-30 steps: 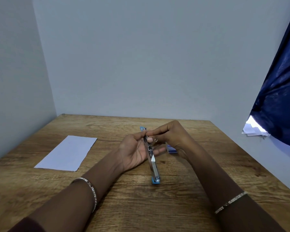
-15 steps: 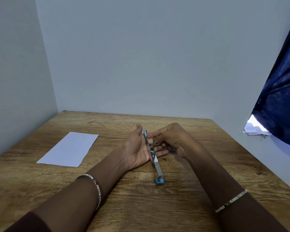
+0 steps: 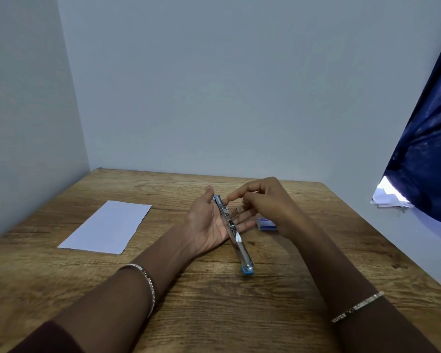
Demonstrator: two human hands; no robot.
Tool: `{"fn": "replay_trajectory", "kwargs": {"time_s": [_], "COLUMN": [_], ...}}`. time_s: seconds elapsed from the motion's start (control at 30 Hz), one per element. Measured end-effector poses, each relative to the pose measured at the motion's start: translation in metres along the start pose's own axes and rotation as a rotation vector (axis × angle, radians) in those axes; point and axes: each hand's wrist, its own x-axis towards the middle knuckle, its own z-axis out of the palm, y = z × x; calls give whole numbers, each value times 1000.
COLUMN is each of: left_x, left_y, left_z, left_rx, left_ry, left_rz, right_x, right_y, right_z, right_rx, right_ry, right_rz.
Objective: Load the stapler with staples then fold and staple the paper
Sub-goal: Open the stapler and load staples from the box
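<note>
A slim silver stapler (image 3: 237,242) with a blue end lies swung open, its far half resting across the fingers of my left hand (image 3: 208,225) and its blue end on the table. My left hand is palm up with its fingers straight. My right hand (image 3: 267,202) hovers just right of the stapler's far half with its index finger stretched towards the tip and the other fingers curled. Whether they pinch staples is hidden. A small blue staple box (image 3: 265,223) sits on the table under my right wrist. The white paper (image 3: 107,228) lies flat at the left.
The wooden table (image 3: 239,314) fills a corner between grey walls at the left and back. A dark blue curtain (image 3: 428,161) hangs at the right, with some white sheets (image 3: 387,197) below it, off the table.
My left thumb has let go of the stapler and the hand has opened flat under it. My right hand has lifted slightly off the stapler, uncovering the staple box.
</note>
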Motion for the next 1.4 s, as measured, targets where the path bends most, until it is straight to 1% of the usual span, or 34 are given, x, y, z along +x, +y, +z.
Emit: {"fn": "replay_trajectory", "kwargs": {"time_s": [0.13,0.27,0.4,0.53,0.63,0.77,0.9,1.1,1.4], "left_x": [2,4,3,5,7,8,5,2,5], "left_y": [0,2,1,1,1,4,5,6,4], "left_z": [0,-2,-4,-6,-7,-9,-7,-7,-8], "left_rx": [-9,-12,46,73,74,70,79,54,151], "left_ry": [-1,-7,-51,-21,6,1,4,-24,0], "left_rz": [41,55,11,14,16,21,27,48,38], "right_x": [-2,-4,-3,0,0,0,1,2,-3], "right_y": [-1,-6,-8,-5,-3,-1,1,1,0], "right_z": [2,2,1,4,6,9,9,4,8], "right_rx": [-204,-616,-794,-904,-899,-876,-874,-720,-795], "right_ry": [-45,-46,-96,-115,-129,-136,-95,-32,-73], "right_rz": [-139,-372,-449,-436,-421,-414,-410,-438,-385]}}
